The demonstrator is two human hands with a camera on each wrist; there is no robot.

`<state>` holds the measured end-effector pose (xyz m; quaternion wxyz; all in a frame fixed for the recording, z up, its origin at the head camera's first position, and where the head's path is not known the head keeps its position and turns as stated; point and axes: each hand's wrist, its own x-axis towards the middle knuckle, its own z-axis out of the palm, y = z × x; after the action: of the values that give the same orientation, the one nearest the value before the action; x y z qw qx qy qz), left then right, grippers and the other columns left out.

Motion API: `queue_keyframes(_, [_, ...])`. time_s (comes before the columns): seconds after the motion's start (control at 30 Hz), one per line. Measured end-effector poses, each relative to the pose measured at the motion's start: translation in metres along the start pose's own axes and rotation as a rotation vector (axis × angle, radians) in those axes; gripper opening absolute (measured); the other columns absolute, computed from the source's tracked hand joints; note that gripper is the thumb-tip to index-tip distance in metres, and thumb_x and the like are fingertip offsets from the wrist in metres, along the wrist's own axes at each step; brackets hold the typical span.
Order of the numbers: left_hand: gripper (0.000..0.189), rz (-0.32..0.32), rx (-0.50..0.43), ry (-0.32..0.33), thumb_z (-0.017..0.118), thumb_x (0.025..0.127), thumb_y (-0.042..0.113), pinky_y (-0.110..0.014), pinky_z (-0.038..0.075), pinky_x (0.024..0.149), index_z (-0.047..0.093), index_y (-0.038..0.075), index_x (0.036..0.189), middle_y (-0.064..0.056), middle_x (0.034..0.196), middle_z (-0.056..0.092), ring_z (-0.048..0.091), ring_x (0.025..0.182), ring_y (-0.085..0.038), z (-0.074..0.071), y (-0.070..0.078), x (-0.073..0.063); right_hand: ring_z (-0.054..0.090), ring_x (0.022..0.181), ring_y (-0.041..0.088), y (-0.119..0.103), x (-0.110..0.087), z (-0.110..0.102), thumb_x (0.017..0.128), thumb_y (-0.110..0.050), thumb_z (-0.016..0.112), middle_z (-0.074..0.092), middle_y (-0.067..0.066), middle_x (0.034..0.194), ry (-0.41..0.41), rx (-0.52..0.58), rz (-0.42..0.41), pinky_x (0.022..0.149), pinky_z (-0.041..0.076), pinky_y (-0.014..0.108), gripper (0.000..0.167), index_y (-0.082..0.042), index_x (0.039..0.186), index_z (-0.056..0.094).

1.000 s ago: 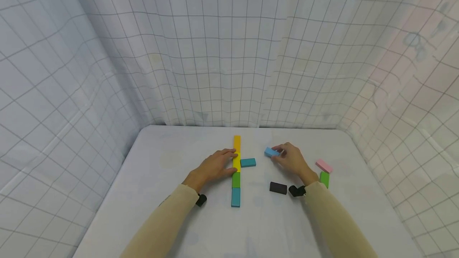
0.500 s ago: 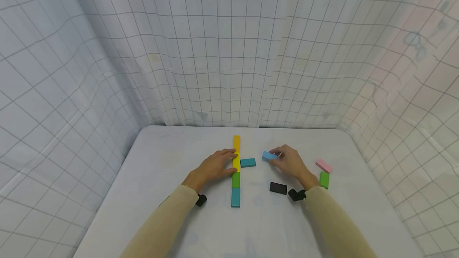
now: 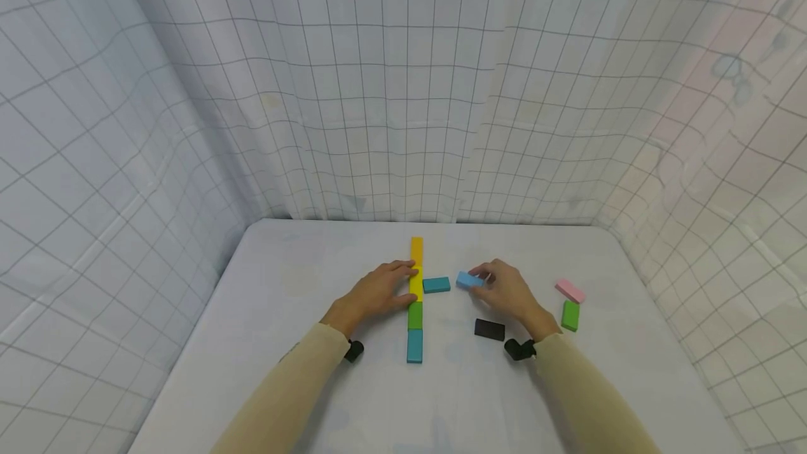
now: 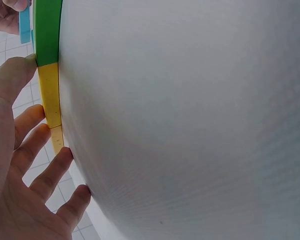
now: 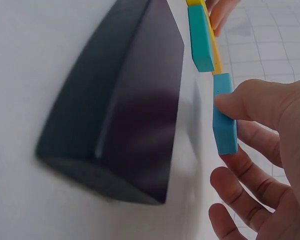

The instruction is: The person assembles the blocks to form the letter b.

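Observation:
A straight row of blocks runs away from the person: a teal block [image 3: 415, 347] nearest, then a green block [image 3: 415, 315], a yellow block [image 3: 416, 284] and an orange-yellow block [image 3: 417, 251]. Along the row's left side rests my left hand [image 3: 378, 291], fingers spread, thumb by the green-yellow joint and fingertips touching the yellow part. Another teal block [image 3: 436, 285] lies crosswise against the row's right side. My right hand [image 3: 507, 293] pinches a light blue block [image 5: 224, 115] between thumb and fingers, just right of that crosswise block with a small gap between them.
A black block [image 3: 490, 329] lies in front of the right hand, close to its wrist camera. Farther right are a pink block [image 3: 570, 291] and a green block [image 3: 570, 316]. Grid-patterned curtains [image 3: 403, 90] enclose the white table [image 3: 284, 251] at the back and sides.
The right hand has carried the light blue block left and toward the person, closer to the crosswise teal block. The left hand and the row have stayed in place.

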<state>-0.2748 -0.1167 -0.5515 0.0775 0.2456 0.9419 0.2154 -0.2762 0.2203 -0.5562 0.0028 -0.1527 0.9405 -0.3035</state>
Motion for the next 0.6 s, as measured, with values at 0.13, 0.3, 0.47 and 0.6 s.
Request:
queue_keyframes(0.13, [0.064,0.01,-0.004,0.008,0.079,0.112,0.044,-0.06,0.043,0.14,0.063,0.015,0.167,-0.004,0.185,0.05,0.049,0.17,-0.037,-0.0012,-0.0001,0.0001,0.072,0.109,0.026,-0.0007,-0.0007,0.0025,0.104,-0.019,0.087,0.078,0.01,0.12,0.003,-0.006,-0.013,0.095,0.064,0.045,0.031,-0.011,0.134,0.085])
queue_keyframes(0.3, [0.064,0.008,-0.002,0.006,0.079,0.112,0.045,-0.059,0.043,0.141,0.063,0.016,0.168,-0.003,0.185,0.05,0.049,0.171,-0.037,-0.0002,-0.0011,0.0014,0.072,0.107,0.024,-0.0014,-0.001,0.0062,0.102,-0.016,0.089,0.079,0.01,0.118,0.002,-0.003,-0.01,0.095,0.064,0.046,0.03,-0.011,0.131,0.085])
queue_keyframes(0.47, [0.064,-0.001,0.001,0.002,0.078,0.113,0.046,-0.059,0.043,0.141,0.063,0.017,0.168,-0.003,0.186,0.05,0.049,0.171,-0.036,0.0005,-0.0008,0.0018,0.071,0.106,0.022,-0.0022,-0.0015,0.0095,0.102,-0.017,0.088,0.079,0.008,0.119,-0.016,-0.018,0.006,0.096,0.064,0.046,0.031,-0.011,0.132,0.085])
queue_keyframes(0.6, [0.064,-0.012,-0.005,0.0,0.079,0.112,0.045,-0.06,0.043,0.141,0.063,0.018,0.168,-0.002,0.186,0.049,0.049,0.171,-0.036,0.0009,0.0,0.0015,0.07,0.105,0.021,-0.0034,-0.0022,0.0101,0.101,-0.018,0.089,0.079,0.007,0.118,-0.035,-0.023,0.002,0.096,0.063,0.044,0.033,-0.011,0.133,0.085])
